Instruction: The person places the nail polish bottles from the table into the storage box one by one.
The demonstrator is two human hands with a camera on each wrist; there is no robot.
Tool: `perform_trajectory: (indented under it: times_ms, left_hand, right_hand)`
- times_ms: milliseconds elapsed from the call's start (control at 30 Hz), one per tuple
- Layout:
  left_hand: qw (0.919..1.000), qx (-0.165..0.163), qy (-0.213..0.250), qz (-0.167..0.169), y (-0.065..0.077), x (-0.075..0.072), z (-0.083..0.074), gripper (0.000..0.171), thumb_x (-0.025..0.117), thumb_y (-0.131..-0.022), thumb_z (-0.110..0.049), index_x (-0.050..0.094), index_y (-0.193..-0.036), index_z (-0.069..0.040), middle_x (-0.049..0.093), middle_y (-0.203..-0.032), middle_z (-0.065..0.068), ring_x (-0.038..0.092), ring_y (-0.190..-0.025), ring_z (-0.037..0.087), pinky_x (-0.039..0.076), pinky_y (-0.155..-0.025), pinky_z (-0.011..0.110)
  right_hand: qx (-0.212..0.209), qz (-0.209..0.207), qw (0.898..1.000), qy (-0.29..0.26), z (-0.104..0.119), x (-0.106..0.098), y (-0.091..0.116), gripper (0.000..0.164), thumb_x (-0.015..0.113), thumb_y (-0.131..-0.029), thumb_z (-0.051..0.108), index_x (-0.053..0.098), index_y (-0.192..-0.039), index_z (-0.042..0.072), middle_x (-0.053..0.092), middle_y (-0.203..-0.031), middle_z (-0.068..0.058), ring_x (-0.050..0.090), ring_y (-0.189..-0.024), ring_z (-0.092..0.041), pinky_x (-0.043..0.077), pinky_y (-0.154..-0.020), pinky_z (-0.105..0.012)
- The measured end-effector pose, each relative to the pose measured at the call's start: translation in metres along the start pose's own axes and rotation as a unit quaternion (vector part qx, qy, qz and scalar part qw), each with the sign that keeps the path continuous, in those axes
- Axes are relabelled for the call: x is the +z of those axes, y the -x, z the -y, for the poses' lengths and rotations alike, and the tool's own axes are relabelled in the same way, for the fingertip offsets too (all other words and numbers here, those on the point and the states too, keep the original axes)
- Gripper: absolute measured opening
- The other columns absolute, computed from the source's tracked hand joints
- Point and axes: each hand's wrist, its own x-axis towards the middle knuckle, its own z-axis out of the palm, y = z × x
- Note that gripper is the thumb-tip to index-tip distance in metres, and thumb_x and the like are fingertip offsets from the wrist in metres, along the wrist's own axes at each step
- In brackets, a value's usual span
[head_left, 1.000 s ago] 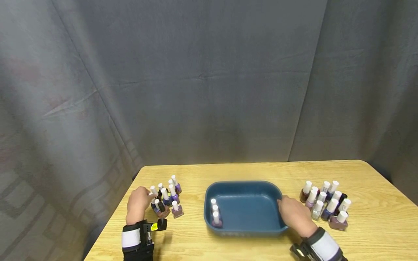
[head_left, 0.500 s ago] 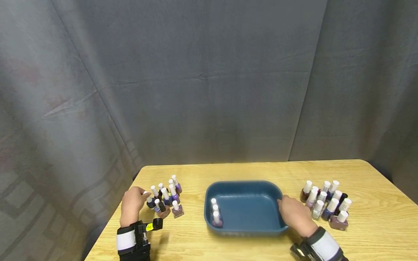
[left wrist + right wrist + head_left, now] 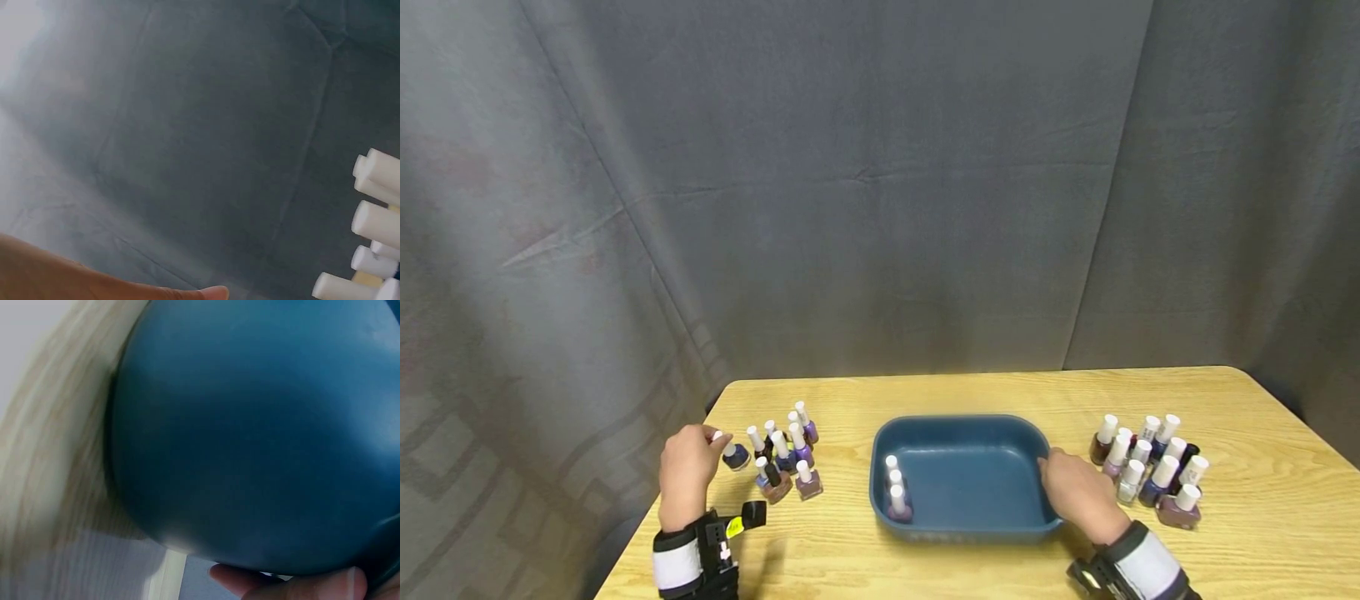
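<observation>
In the head view, my left hand [image 3: 687, 468] pinches the white cap of a dark blue nail polish bottle [image 3: 737, 456], which tilts just left of a group of nail polish bottles [image 3: 782, 454]. The left wrist view shows my thumb [image 3: 214, 292] at its bottom edge and several white caps [image 3: 375, 225] at the right; the held bottle is out of that frame. With thumb and fingers, my right hand [image 3: 1084, 493] grips the right rim of a blue tray [image 3: 970, 492]. Three white-capped nail polish bottles [image 3: 898, 505] stand in a row along the tray's left wall.
A second group of nail polish bottles [image 3: 1162, 477], mostly white-capped, stands right of the tray, close to my right hand. All this is on a light wooden table [image 3: 842, 558]. Grey cloth [image 3: 895, 208] hangs behind the table and at its sides.
My left hand has moved left, drawing the dark blue nail polish bottle out of the left group. The right hand and the tray have stayed put.
</observation>
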Motion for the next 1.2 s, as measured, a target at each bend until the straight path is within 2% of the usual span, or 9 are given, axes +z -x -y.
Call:
perform_trajectory:
  times_ms: [100, 267, 467, 700, 900, 1000, 1200]
  left_hand:
    - [0.9995, 0.011, 0.000, -0.031, 0.004, -0.006, -0.006, 0.022, 0.065, -0.082, -0.014, 0.060, -0.064, -0.002, 0.048, -0.057, 0.005, 0.046, -0.056, 0.023, 0.031, -0.049, 0.032]
    - [0.9975, 0.030, 0.005, -0.064, 0.011, -0.012, -0.023, 0.022, 0.065, -0.083, -0.014, 0.058, -0.066, -0.003, 0.048, -0.058, 0.005, 0.044, -0.055, 0.023, 0.030, -0.050, 0.030]
    - [0.9907, 0.085, 0.025, -0.104, 0.018, -0.010, -0.046, 0.014, 0.067, -0.082, -0.013, 0.064, -0.076, 0.000, 0.061, -0.066, 0.013, 0.052, -0.057, 0.025, 0.037, -0.052, 0.035]
    - [0.9823, 0.147, 0.071, -0.092, 0.025, 0.002, -0.077, 0.014, 0.066, -0.084, -0.014, 0.067, -0.087, -0.001, 0.066, -0.077, 0.013, 0.059, -0.063, 0.022, 0.044, -0.055, 0.032]
    - [0.9756, 0.185, 0.092, -0.076, 0.034, 0.017, -0.100, 0.014, 0.067, -0.083, -0.017, 0.067, -0.089, -0.004, 0.062, -0.071, 0.005, 0.054, -0.057, 0.011, 0.040, -0.052, 0.023]
    - [0.9700, 0.209, 0.102, -0.071, 0.037, 0.025, -0.109, 0.016, 0.067, -0.083, -0.018, 0.067, -0.091, -0.005, 0.061, -0.071, 0.003, 0.049, -0.055, 0.007, 0.038, -0.050, 0.019]
    - [0.9530, 0.273, 0.102, -0.084, 0.042, 0.043, -0.120, 0.015, 0.066, -0.083, -0.020, 0.067, -0.092, -0.008, 0.060, -0.074, 0.001, 0.042, -0.055, 0.004, 0.035, -0.050, 0.017]
  right_hand:
    - [0.002, 0.004, 1.000, 0.000, 0.000, 0.000, 0.000, 0.023, 0.046, -0.093, 0.017, 0.055, -0.087, -0.003, 0.060, -0.070, -0.016, 0.060, -0.064, -0.030, 0.042, -0.048, -0.043]
    - [0.004, 0.008, 1.000, -0.001, -0.001, 0.001, -0.001, 0.024, 0.045, -0.093, 0.018, 0.056, -0.086, -0.002, 0.059, -0.069, -0.014, 0.060, -0.063, -0.027, 0.042, -0.048, -0.043]
    - [0.002, 0.003, 1.000, -0.004, -0.002, 0.001, -0.001, 0.023, 0.045, -0.093, 0.017, 0.056, -0.087, -0.003, 0.059, -0.069, -0.015, 0.060, -0.064, -0.028, 0.042, -0.048, -0.043]
    - [0.002, 0.001, 1.000, -0.001, -0.003, 0.002, 0.000, 0.024, 0.045, -0.093, 0.017, 0.056, -0.088, -0.004, 0.060, -0.071, -0.017, 0.061, -0.065, -0.031, 0.042, -0.048, -0.044]
    - [0.004, 0.003, 1.000, 0.003, -0.002, 0.002, 0.000, 0.024, 0.046, -0.093, 0.017, 0.055, -0.089, -0.004, 0.060, -0.070, -0.017, 0.061, -0.065, -0.031, 0.042, -0.049, -0.044]
    - [0.007, 0.006, 1.000, 0.005, -0.001, 0.001, -0.001, 0.025, 0.045, -0.093, 0.017, 0.056, -0.090, -0.005, 0.060, -0.072, -0.018, 0.061, -0.066, -0.032, 0.043, -0.049, -0.044]
    - [0.011, 0.011, 1.000, 0.007, 0.001, 0.000, -0.002, 0.025, 0.045, -0.093, 0.017, 0.056, -0.091, -0.005, 0.061, -0.073, -0.018, 0.061, -0.066, -0.031, 0.044, -0.050, -0.044]
